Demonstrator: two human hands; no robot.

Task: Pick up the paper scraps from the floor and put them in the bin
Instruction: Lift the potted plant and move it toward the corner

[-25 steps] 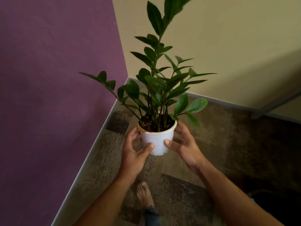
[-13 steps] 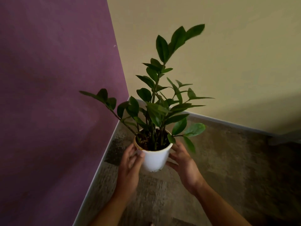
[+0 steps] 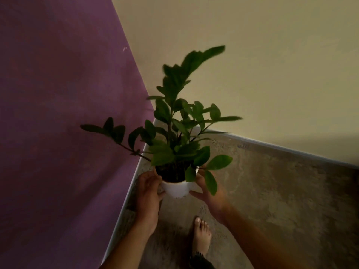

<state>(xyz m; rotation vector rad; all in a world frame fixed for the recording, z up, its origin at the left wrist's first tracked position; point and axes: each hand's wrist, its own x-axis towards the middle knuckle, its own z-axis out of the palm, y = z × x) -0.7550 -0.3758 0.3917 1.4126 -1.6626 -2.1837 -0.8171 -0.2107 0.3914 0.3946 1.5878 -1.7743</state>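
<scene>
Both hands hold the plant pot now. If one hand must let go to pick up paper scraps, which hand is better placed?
Probably the right hand: open floor lies on its side, while the left hand is next to the purple wall. No scraps are visible.

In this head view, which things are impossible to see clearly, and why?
- Paper scraps and bin: none shows in the head view.
- Pot base: covered by left hand and right hand, so it is unclear whether it touches the floor.
- Top leaves: motion blur.
- Forearms: cut off by the bottom edge.
</scene>
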